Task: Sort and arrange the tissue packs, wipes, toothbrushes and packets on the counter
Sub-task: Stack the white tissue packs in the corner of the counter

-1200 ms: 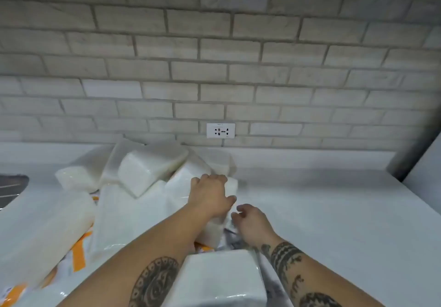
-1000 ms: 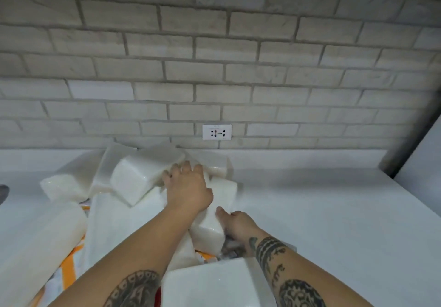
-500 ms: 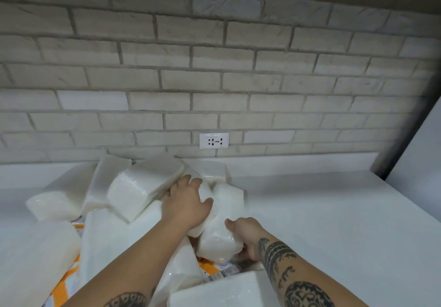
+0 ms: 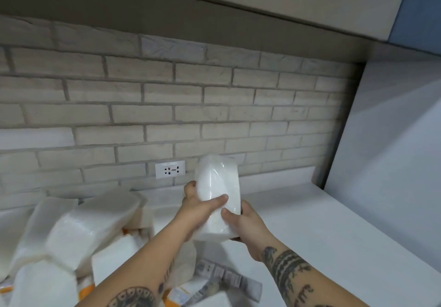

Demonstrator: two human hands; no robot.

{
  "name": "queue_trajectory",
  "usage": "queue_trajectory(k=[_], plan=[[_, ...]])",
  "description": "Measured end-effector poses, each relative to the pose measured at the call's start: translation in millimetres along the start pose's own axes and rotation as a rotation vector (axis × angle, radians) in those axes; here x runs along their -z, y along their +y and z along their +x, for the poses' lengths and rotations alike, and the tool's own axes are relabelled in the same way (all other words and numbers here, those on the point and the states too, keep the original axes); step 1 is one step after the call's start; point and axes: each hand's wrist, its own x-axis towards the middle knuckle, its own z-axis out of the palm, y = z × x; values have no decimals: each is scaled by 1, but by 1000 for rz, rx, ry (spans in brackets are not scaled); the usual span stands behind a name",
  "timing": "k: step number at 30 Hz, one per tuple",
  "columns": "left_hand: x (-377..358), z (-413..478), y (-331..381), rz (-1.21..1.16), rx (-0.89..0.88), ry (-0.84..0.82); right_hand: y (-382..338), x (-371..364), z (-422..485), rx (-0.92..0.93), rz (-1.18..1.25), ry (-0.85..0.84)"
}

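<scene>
Hands first. My left hand [image 4: 196, 210] grips one clear-wrapped tissue pack [image 4: 216, 180] from its left side, thumb laid across the front face and fingers wrapped behind it. My right hand [image 4: 242, 221] holds the same pack low on its right edge, thumb on the front and palm under the bottom corner. Both hands are closed round it; neither has anything else in it.

Pack position: upright on its short end, tilted slightly, lifted off the bench [image 4: 315, 225] and held in front of the brick wall [image 4: 214, 97], just right of the wall socket [image 4: 170, 169].

To my left, the pile of tissue packs [image 4: 95, 221] lies jumbled, packs leaning on each other at odd angles. A printed wrapper [image 4: 226, 280] with orange and grey markings shows under the near packs. I cannot tell from here whether wipes, toothbrushes or packets lie beneath. The right half of the bench runs bare to a white side panel [image 4: 381, 139].

Step, as I judge it: picking single tissue packs out of the heap to start an ordered group. Sorting looks barely begun.

Next move calls for carrying this pack right, onto the bare bench, setting it down square to the wall and leaving room for more alongside. The film is slick, so grip firmly until it rests.
</scene>
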Motion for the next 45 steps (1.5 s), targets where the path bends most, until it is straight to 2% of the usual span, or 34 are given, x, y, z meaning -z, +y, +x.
queue_trajectory(k=[3,5,8,11,13,18,22,25,27,30,32,35,40,45], plan=[[-19,4,12,-111,-114,-17,-7,16,-7,20,3,25],[-33,6,18,-84,-204,-25,-13,31,-8,10,71,94],[-52,7,23,170,-343,1,-34,54,-11,30,186,163],[-73,6,27,495,-461,15,-54,79,-11,2,220,228],[-88,1,32,617,-537,19,-59,91,-6,-32,223,288],[-131,5,50,735,-613,-26,-54,128,11,-4,285,484],[-156,28,64,716,-624,-100,-55,166,25,47,327,537],[-175,59,70,509,-545,-59,-57,198,42,91,385,566],[-190,78,73,244,-379,-36,-55,224,57,103,424,575],[-217,102,73,-45,-63,-143,-45,264,82,141,462,563],[-238,113,74,-138,49,-255,-36,284,99,130,460,558],[-274,133,66,-175,125,-314,-12,313,119,90,448,568],[-340,180,13,-120,211,-282,58,373,146,-56,395,597],[-404,212,-34,-118,355,-153,122,417,174,-216,268,634]])
